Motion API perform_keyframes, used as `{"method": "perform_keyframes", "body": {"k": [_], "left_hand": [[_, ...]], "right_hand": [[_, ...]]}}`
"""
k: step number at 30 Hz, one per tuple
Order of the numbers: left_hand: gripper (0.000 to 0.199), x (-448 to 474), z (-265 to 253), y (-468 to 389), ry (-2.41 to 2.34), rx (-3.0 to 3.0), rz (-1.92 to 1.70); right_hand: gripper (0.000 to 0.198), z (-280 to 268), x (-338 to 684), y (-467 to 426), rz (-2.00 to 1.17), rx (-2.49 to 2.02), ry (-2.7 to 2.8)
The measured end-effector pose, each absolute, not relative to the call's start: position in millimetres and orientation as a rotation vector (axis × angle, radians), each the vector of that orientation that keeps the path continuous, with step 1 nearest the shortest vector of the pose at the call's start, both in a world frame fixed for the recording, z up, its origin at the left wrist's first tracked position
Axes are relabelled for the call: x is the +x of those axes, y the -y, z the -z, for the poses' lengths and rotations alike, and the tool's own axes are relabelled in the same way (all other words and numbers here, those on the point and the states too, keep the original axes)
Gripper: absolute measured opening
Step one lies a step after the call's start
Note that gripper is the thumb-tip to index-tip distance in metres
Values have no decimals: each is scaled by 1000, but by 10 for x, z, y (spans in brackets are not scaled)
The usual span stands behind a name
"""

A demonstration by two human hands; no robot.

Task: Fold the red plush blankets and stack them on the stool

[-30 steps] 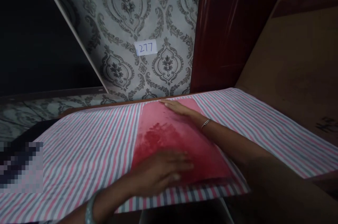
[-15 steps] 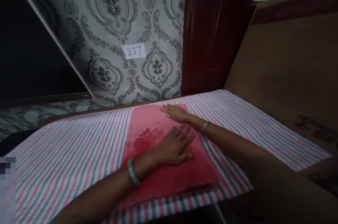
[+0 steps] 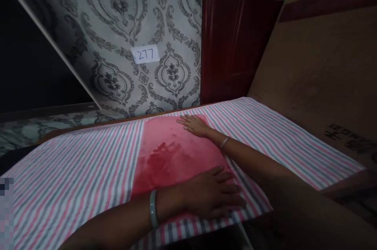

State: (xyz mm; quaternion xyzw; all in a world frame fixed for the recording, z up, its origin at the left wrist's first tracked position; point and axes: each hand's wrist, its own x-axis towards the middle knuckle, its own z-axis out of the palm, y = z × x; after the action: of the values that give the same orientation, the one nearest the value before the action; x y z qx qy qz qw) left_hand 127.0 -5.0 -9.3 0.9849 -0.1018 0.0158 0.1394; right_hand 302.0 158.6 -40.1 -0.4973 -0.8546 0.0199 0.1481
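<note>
A pink velvety folded cloth [image 3: 165, 140] lies flat on a striped sheet [image 3: 88, 156], with a darker red patch where its nap is brushed the other way. My left hand [image 3: 213, 193], a pale green bangle at its wrist, rests palm down over the cloth's near right corner with fingers spread. That hand and forearm hide much of the near edge. At the cloth's far right corner, my right hand [image 3: 194, 125] lies flat, fingers stretched out; a silver bracelet [image 3: 225, 142] circles its wrist. Neither hand grips anything.
Patterned wallpaper [image 3: 118, 10] bearing a paper marked 277 [image 3: 146, 54] rises behind the table. A dark screen [image 3: 35, 53] stands at left, a dark red wood panel [image 3: 226, 34] behind, and a large cardboard box [image 3: 324, 65] at right.
My left hand has slid across the pink cloth toward its near right corner, uncovering the middle. My right hand stays at the far corner. The view has shifted slightly.
</note>
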Motion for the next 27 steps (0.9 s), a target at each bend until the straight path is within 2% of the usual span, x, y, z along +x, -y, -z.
{"method": "perform_keyframes", "body": {"k": [6,10,13,15,18,23,27], "left_hand": [[55,1221,-66,106,268,2749,-83],[48,875,-395,144,-25,2598,-199],[39,426,-492,-55,-426,2518,-481],[37,117,-456,-290,-776,2327,-831],[48,-236,-314,-644,-1256,1836,-1182],[64,-408,-53,-934,-1336,1234,-1039],[69,-351,66,-1014,-1248,1063,-964]], "right_hand": [[51,309,2970,-1549,-107,-1482,2394],[51,271,3139,-1384,-296,-1502,1906],[48,385,3385,-1063,-388,-1469,1448],[50,496,3528,-771,-453,-1508,1293],[49,602,3621,-340,-707,-1525,956],[52,524,3505,32,-924,-1484,865],[58,451,3390,36,-934,-1580,956]]}}
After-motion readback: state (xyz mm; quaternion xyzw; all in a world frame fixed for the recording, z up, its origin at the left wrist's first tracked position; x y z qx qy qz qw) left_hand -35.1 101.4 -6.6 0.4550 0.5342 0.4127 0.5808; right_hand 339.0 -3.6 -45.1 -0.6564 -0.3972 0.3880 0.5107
